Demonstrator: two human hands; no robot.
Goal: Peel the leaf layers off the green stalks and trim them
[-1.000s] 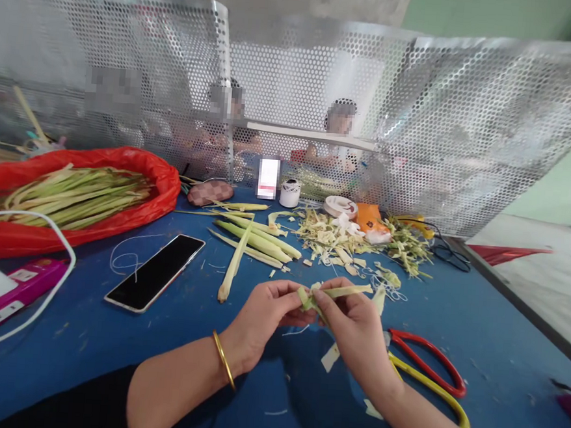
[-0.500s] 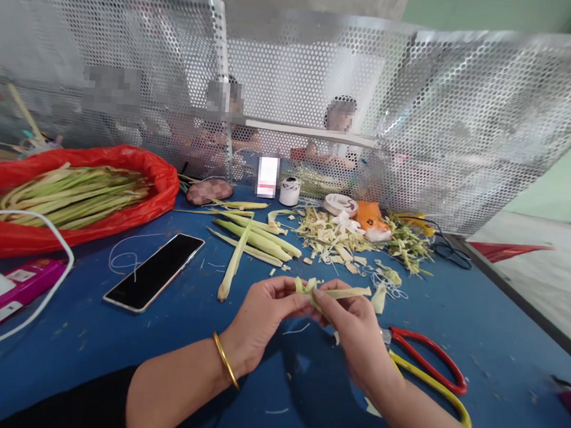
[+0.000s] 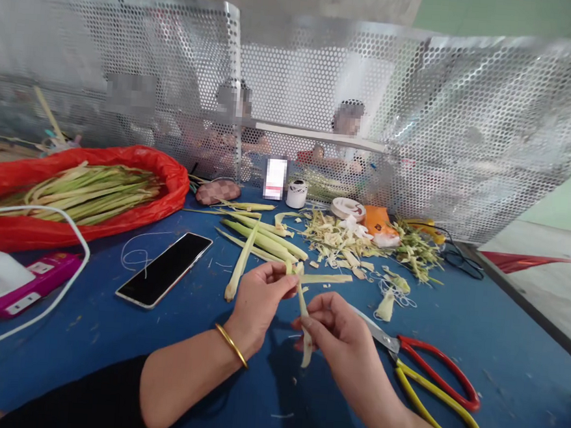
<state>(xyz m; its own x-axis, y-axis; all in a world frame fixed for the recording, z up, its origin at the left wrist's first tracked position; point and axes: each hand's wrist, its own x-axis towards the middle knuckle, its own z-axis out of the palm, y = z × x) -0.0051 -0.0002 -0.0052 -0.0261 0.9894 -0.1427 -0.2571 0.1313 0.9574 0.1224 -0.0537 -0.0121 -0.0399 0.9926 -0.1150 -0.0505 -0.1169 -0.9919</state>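
Between finger and thumb, my left hand [image 3: 263, 297] pinches a folded piece of pale green leaf strip [image 3: 327, 279], whose one end sticks out to the right. My right hand [image 3: 333, 328] grips another end of the strip [image 3: 303, 300], which hangs down past the fingers toward me. Both hands are held above the blue table. Scissors [image 3: 431, 374] with one red and one yellow handle lie beside my right hand, their blades partly hidden behind it. Beyond my left hand lie several green stalks [image 3: 264, 238].
A red bag [image 3: 170, 186] full of long leaves stands at left. Near it are a phone [image 3: 164, 271], a purple power strip [image 3: 31, 284] and a white cable. Leaf scraps [image 3: 330, 240], a tape roll [image 3: 348, 208] and thread lie behind. People sit beyond a perforated metal screen [image 3: 314, 79].
My right hand has drawn one strip end down toward me, away from my left hand. Another end now points right from the left fingers. More of the scissors shows.
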